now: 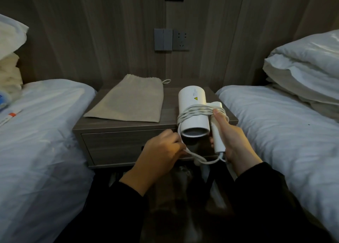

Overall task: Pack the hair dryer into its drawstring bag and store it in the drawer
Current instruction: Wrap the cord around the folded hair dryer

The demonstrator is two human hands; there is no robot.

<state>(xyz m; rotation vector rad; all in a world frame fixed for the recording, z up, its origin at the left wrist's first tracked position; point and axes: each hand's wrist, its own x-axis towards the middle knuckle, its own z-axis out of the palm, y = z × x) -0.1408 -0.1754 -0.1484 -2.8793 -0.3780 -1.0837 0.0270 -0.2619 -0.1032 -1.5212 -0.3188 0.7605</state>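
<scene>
Head view, mid-frame: our right hand [231, 139] grips the hair dryer [192, 103]; our left hand [161, 151] holds its cord [199, 111]; drawstring bag [128, 101] lies on counter [170, 106].

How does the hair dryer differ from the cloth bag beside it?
The hair dryer is white, hard and rounded; the drawstring bag is beige, soft and flat. The hair dryer is gripped by the right hand, its cord wound round it, with the left hand holding the loose end; the drawstring bag lies untouched on the nightstand. Both have a cord or string.
</scene>
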